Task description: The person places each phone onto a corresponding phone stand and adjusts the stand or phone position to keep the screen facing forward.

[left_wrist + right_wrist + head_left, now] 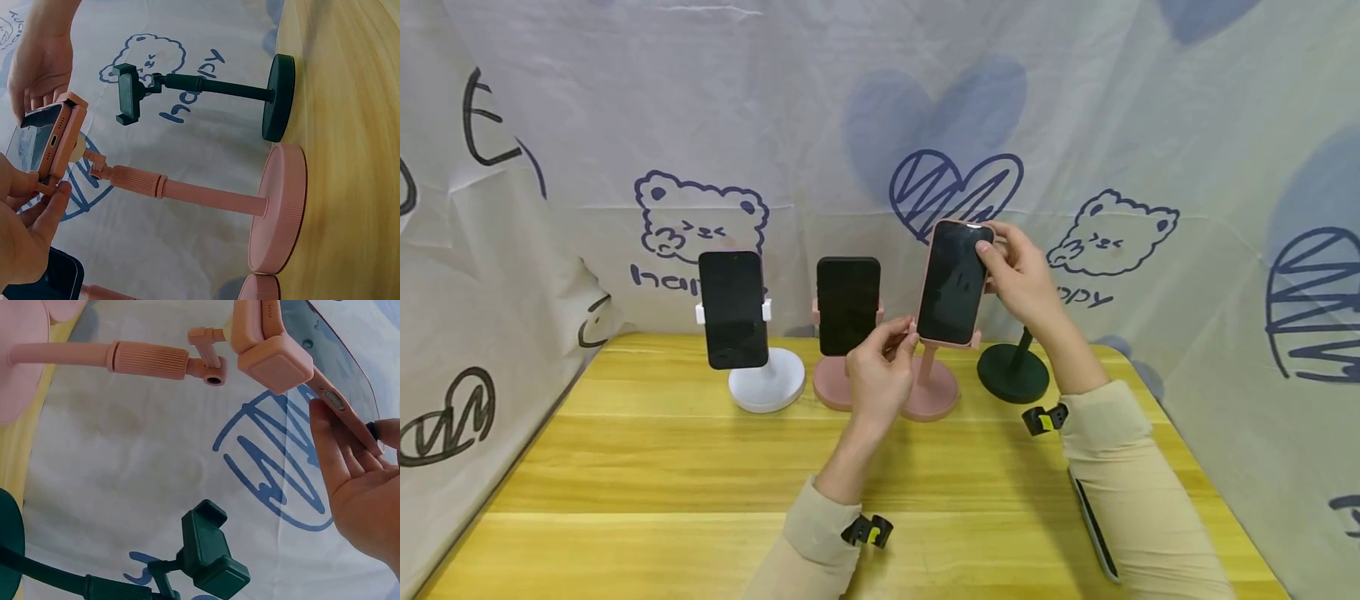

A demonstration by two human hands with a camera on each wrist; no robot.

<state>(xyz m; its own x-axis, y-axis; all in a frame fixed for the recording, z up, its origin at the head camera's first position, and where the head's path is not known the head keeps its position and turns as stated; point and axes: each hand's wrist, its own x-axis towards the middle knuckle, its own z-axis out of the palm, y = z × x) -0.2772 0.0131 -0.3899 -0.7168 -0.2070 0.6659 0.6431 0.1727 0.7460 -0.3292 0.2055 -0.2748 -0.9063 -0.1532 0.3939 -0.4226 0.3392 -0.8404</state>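
A smartphone in a pink case (955, 283) leans slightly tilted in the clamp (275, 362) of a pink phone stand (934, 396), its dark screen facing me. My right hand (1022, 275) grips the phone's upper right edge, thumb on the screen and fingers behind. With thumb and fingertips my left hand (883, 367) pinches the near end of that clamp (47, 187) at the phone's lower left corner. In the left wrist view the stand's pole (212, 200) runs from its round base to the clamp behind the phone.
Left of it, a second pink stand (831, 383) holds a black phone (848, 304), and a white stand (767, 383) holds another phone (733, 308). A green stand (128, 94) with a bare clamp stands at right. Another phone (1096, 525) lies by my right forearm.
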